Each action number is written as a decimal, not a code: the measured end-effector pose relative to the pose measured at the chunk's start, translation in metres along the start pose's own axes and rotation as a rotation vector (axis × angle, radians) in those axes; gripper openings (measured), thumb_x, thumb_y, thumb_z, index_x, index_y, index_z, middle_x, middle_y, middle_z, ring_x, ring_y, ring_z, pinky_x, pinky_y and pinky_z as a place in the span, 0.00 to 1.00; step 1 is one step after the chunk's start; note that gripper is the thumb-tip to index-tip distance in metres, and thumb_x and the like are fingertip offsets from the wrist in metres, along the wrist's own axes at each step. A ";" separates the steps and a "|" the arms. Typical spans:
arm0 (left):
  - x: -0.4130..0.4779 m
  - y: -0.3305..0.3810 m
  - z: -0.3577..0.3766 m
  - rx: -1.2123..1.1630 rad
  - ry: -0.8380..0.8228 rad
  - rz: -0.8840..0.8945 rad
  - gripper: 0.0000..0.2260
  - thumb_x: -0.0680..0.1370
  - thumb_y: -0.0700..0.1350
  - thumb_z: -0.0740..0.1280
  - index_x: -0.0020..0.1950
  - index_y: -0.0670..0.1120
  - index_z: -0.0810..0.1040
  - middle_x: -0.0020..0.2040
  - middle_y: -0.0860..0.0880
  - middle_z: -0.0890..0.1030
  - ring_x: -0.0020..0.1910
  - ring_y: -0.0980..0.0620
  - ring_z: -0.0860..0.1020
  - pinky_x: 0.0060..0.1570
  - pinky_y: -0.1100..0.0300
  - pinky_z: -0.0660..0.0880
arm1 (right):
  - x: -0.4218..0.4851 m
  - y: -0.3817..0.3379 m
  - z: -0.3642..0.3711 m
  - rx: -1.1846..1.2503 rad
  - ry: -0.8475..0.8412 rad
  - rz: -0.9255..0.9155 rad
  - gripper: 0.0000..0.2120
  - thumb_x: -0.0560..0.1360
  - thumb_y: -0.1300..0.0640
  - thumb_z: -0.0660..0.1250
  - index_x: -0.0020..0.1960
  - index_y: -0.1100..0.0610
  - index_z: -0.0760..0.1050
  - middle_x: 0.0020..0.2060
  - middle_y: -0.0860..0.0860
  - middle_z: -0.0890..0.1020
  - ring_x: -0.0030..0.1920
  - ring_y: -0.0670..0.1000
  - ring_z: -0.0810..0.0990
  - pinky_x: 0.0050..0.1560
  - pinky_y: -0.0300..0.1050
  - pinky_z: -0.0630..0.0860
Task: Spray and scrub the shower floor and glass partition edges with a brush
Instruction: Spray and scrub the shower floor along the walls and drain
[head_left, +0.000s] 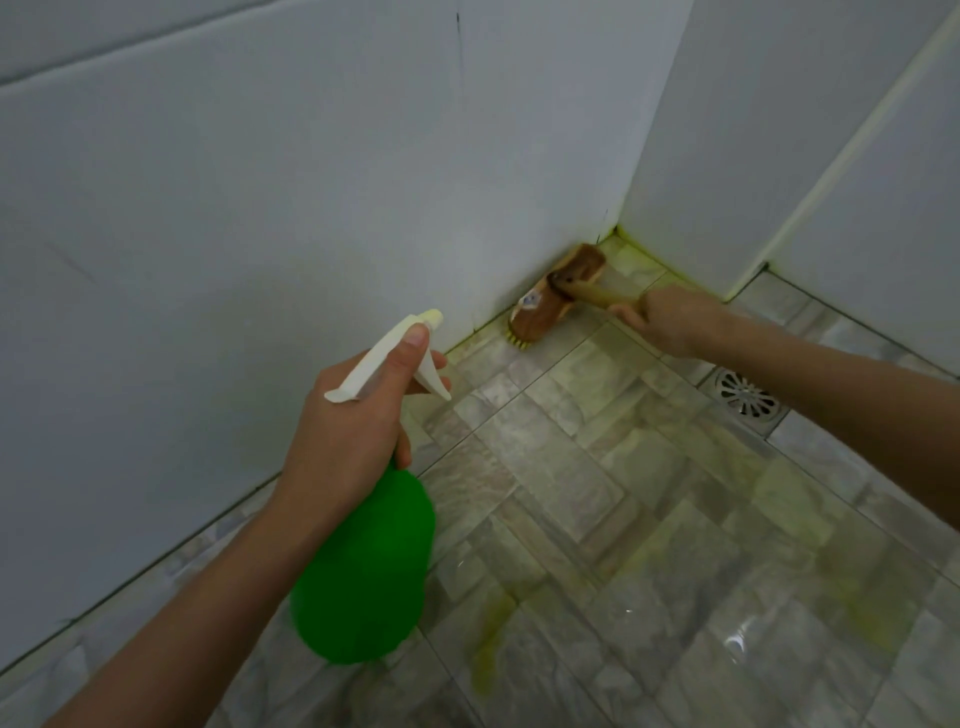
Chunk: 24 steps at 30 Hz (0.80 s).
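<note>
Scrubbing corner at 1 o'clock: right hand (670, 325) fist-closed round brush (558, 293) handle; left hand (345, 431) wrapped round sprayer (363, 561). Floor (649, 519) wet, yellow-streaked; judged midway, partition edges not yet done.

Brush (557, 290) on floor (597, 493), against wall (311, 182)

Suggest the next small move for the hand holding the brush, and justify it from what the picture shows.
Probably draw the brush back along the foot of the wall, away from the corner. The right hand has its head pressed into the floor-wall joint near the corner, and yellow-green residue lines that joint towards the spray bottle held in the left hand.
</note>
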<state>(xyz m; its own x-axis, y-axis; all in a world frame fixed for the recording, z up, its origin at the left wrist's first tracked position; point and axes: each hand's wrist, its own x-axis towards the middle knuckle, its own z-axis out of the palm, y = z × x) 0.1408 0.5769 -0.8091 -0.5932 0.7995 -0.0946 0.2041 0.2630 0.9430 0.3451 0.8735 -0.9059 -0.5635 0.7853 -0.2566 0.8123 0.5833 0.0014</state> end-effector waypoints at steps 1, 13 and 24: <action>0.001 -0.001 0.000 -0.002 0.002 0.000 0.16 0.80 0.64 0.62 0.45 0.58 0.86 0.47 0.55 0.88 0.42 0.31 0.83 0.28 0.58 0.74 | 0.002 0.002 -0.001 -0.010 -0.001 -0.019 0.30 0.79 0.38 0.46 0.33 0.59 0.68 0.28 0.54 0.73 0.29 0.53 0.72 0.31 0.43 0.66; 0.001 -0.005 -0.001 -0.042 -0.007 -0.028 0.16 0.77 0.68 0.62 0.44 0.62 0.86 0.47 0.56 0.88 0.43 0.32 0.83 0.30 0.55 0.74 | -0.034 0.075 -0.024 -0.142 -0.128 0.117 0.31 0.80 0.39 0.47 0.31 0.60 0.68 0.28 0.56 0.73 0.29 0.53 0.73 0.37 0.46 0.71; 0.009 -0.002 0.009 -0.027 0.014 -0.008 0.15 0.82 0.62 0.62 0.46 0.57 0.85 0.47 0.55 0.88 0.44 0.32 0.84 0.26 0.59 0.73 | -0.003 0.055 -0.017 -0.062 -0.064 0.110 0.30 0.79 0.38 0.47 0.33 0.60 0.67 0.34 0.58 0.76 0.34 0.55 0.74 0.39 0.46 0.69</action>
<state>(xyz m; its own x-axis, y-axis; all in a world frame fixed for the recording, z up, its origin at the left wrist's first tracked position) 0.1420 0.5882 -0.8149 -0.6060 0.7893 -0.0982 0.1783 0.2552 0.9503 0.3890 0.9067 -0.8883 -0.4589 0.8317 -0.3125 0.8569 0.5072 0.0918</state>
